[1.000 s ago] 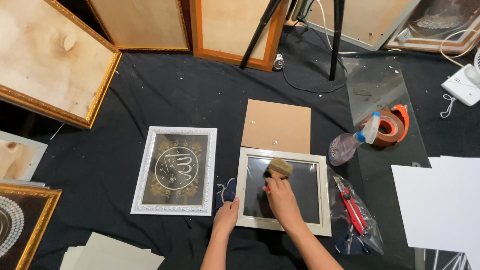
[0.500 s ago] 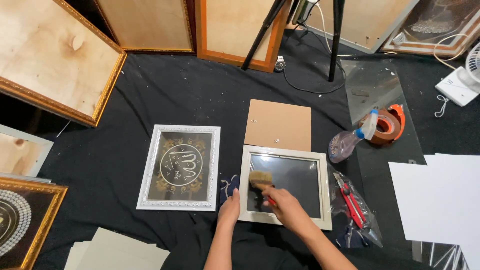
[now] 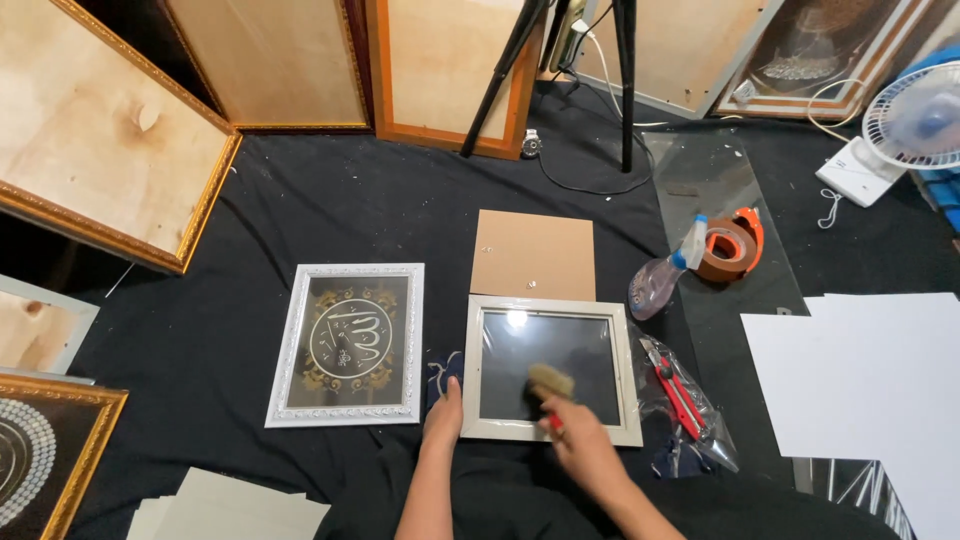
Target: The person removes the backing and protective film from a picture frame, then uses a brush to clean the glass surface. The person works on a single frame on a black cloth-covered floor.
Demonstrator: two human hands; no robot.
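We knelt over a white square frame (image 3: pixel 551 371) with a glass pane lying flat on the black cloth (image 3: pixel 330 220). Our right hand (image 3: pixel 582 448) was closed around a small brush (image 3: pixel 550 384), its bristles resting on the glass near the middle of the pane. Our left hand (image 3: pixel 444 413) lay flat with fingers together against the frame's lower left edge. A brown backing board (image 3: pixel 533 254) lay just above the frame, and a framed calligraphy picture (image 3: pixel 346 344) lay to its left.
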